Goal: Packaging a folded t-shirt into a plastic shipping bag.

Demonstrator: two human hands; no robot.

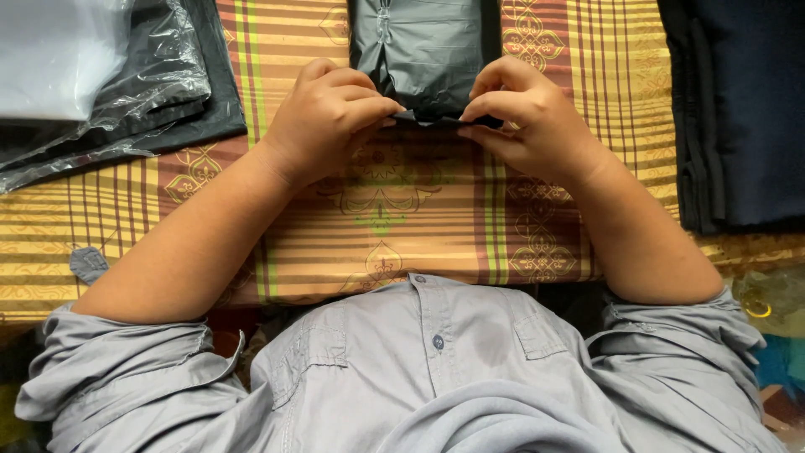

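Observation:
A dark grey plastic mailer bag (423, 50) lies on the striped gold and maroon cloth (402, 218) at the top middle. My left hand (331, 113) pinches the bag's near edge from the left. My right hand (532, 113) pinches the same edge from the right, fingers curled over it. Both hands meet at the folded flap (436, 120) of the bag. My grey shirt fills the bottom of the view.
A stack of clear plastic-wrapped dark items (101, 75) lies at the top left. A folded dark navy garment (738, 109) lies at the top right. A small grey scrap (88, 264) sits on the cloth at the left.

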